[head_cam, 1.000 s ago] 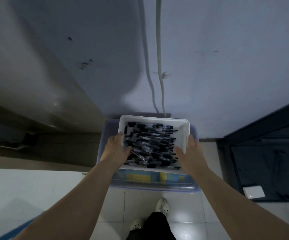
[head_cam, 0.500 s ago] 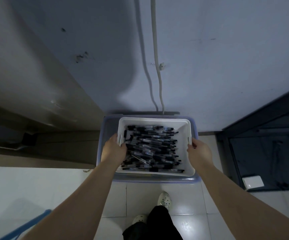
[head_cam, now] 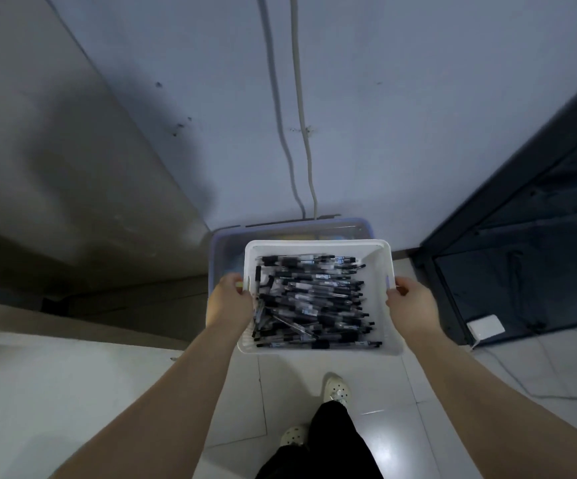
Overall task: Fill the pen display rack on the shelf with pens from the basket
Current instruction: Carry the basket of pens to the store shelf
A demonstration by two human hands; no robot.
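Above the blue tub [head_cam: 221, 250] on the floor, you are holding the white basket [head_cam: 380, 271] of pens [head_cam: 314, 302], left hand [head_cam: 229, 302] and right hand [head_cam: 413, 305] fingers curling around its side rims.

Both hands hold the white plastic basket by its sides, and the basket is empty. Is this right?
No. The head view shows the left hand and right hand holding the white plastic basket by its sides, but it holds many black pens; it is not empty.
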